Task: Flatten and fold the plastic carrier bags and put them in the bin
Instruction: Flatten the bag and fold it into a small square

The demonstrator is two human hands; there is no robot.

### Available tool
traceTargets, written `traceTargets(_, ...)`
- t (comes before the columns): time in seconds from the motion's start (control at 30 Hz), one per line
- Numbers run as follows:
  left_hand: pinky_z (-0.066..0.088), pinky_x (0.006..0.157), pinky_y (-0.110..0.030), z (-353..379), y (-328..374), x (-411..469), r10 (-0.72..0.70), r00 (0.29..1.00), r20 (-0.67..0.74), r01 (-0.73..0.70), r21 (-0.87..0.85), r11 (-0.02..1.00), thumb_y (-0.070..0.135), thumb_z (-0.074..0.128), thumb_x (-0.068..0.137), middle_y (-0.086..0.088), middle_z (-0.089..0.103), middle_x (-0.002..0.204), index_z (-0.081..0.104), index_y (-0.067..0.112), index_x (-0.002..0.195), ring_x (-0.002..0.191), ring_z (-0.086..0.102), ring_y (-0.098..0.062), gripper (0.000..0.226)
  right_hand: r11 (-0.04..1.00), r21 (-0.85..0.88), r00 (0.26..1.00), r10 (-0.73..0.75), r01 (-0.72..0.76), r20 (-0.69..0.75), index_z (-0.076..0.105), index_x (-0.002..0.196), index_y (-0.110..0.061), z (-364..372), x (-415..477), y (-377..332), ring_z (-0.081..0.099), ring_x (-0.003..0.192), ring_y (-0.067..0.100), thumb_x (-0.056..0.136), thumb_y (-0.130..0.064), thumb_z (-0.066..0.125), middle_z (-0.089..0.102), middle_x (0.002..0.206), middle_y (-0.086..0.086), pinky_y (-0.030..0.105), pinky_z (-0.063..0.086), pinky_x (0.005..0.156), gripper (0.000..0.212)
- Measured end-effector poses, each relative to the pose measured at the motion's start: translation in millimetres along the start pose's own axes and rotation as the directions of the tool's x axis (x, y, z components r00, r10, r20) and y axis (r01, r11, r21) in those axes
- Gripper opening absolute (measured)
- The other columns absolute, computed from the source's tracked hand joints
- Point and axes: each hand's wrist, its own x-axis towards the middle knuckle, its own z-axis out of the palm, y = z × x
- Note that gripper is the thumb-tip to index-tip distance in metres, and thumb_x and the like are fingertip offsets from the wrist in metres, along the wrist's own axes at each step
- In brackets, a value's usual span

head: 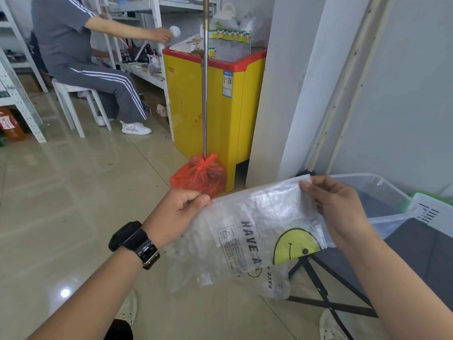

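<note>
Big shiny tiled floor (73, 192) fills most of the view, with white metal shelving (137, 33) along the far left and a person in a grey striped tracksuit (73, 45) sitting on a white stool (71, 99) out there, well away from everything. Middle far there's a yellow chest freezer with a red top (208, 99), a metal pole (205, 82) standing in front of it, and a knotted red plastic bag (199, 175) on the floor at the pole's foot. A white pillar (294, 82) sits right of the freezer. On the right is the clear plastic bin (382, 192) on a dark folding table (429, 253), partly blocked by the right hand. The clear carrier bag (259, 229), printed with a yellow smiley and "HAVE A", is held up in the air between both hands, near and left of the bin, not in it. It looks folded over, long axis running left to right and tilted up toward the right, with the loose end hanging down near. Left hand (176, 214), with a black watch (137, 244) on the wrist, pinches the top left edge with curled fingers; right hand (335, 207) pinches the top right corner, thumb in front.
</note>
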Motion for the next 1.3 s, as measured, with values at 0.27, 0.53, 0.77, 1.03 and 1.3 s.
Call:
traceTargets(0.27,0.051,0.081,-0.027,-9,8,-3,0.009,1.0,0.001,-0.008,-0.072,0.997,-0.001,0.068,0.086,0.001,0.077,0.088,0.075,0.02,0.084,0.083,0.071,-0.01,0.022,1.0,0.001,1.0,-0.013,0.013,0.005,0.071,0.075,-0.019,-4,2,-2,0.058,0.072,0.018,0.087,-0.01,0.072,0.069,0.071,-0.003,0.027,0.046,0.07,0.015)
traceTargets(0.53,0.055,0.076,-0.034,-11,8,-4,0.01,0.999,0.05,-0.008,-0.044,0.999,0.008,0.071,0.086,0.0,0.076,0.09,0.077,0.022,0.085,0.085,0.071,-0.019,0.015,1.0,-0.007,1.0,-0.017,0.017,-0.001,0.071,0.078,-0.015,-4,2,-1,0.059,0.073,0.021,0.087,-0.008,0.071,0.069,0.072,0.001,0.031,0.049,0.071,0.012)
traceTargets(0.77,0.047,0.081,-0.021,0,14,-8,0.021,0.997,0.072,-0.017,-0.049,0.999,0.052,0.074,0.07,0.011,0.073,0.09,0.072,0.03,0.088,0.087,0.067,0.0,0.028,0.999,-0.022,0.999,-0.032,0.032,-0.01,0.071,0.081,-0.013,-4,6,4,0.059,0.077,0.023,0.086,-0.011,0.073,0.068,0.079,0.007,0.032,0.049,0.074,0.006)
traceTargets(1.03,0.045,0.064,-0.021,-2,12,-4,0.039,0.998,-0.053,-0.042,-0.061,0.997,0.038,0.073,0.076,0.005,0.068,0.067,0.073,0.023,0.069,0.064,0.058,-0.004,0.017,0.999,-0.049,0.999,-0.023,0.024,0.024,0.071,0.082,-0.011,-6,6,3,0.059,0.076,0.022,0.086,-0.015,0.074,0.069,0.076,0.004,0.034,0.049,0.076,0.006)
traceTargets(1.3,0.05,0.065,-0.031,-6,12,0,0.014,0.984,-0.177,-0.048,-0.188,0.981,0.038,0.085,0.061,-0.006,0.073,0.067,0.073,0.018,0.065,0.062,0.064,-0.014,0.024,0.997,0.059,0.997,0.046,-0.05,0.055,0.07,0.083,-0.007,-6,6,1,0.059,0.073,0.023,0.084,-0.012,0.073,0.067,0.076,0.007,0.032,0.05,0.071,0.006)
